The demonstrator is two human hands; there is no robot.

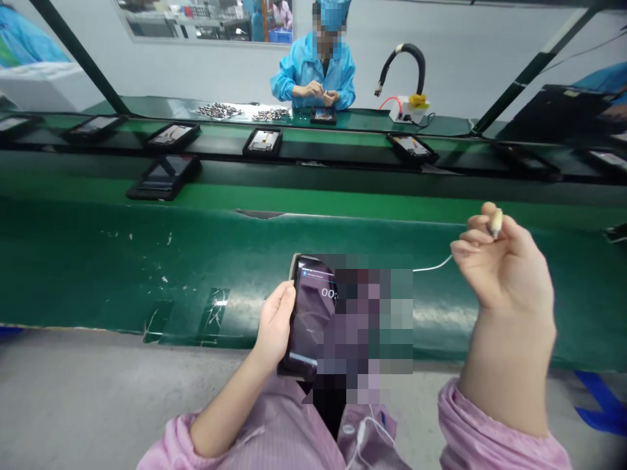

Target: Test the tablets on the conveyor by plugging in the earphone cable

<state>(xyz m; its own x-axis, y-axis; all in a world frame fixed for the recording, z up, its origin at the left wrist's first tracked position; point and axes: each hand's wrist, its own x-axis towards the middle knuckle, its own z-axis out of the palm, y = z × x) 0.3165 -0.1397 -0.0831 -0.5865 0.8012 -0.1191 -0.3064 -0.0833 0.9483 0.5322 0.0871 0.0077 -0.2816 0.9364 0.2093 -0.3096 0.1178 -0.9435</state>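
Observation:
My left hand (pixel 277 318) grips the left edge of a dark handheld device (pixel 307 326) with a lit screen showing large digits. The device is tilted toward me above the near table edge, and a pixelated patch hides its right side. My right hand (pixel 504 267) is raised to the right, palm toward me and fingers curled. A thin white cable (pixel 434 267) runs from the hidden patch to these fingers. Between the fingertips shows a small cream-coloured piece (pixel 496 223) with a darker tip; I cannot tell whether it is a plug or a finger cover.
Several framed devices, such as this one (pixel 263 141), lie along a dark conveyor (pixel 323 153). Another dark device (pixel 163 176) rests on the green table (pixel 98 261). Opposite, a person in blue (pixel 318 72) handles small parts beside piles of them (pixel 219 111). A black hose (pixel 416 59) arches at right.

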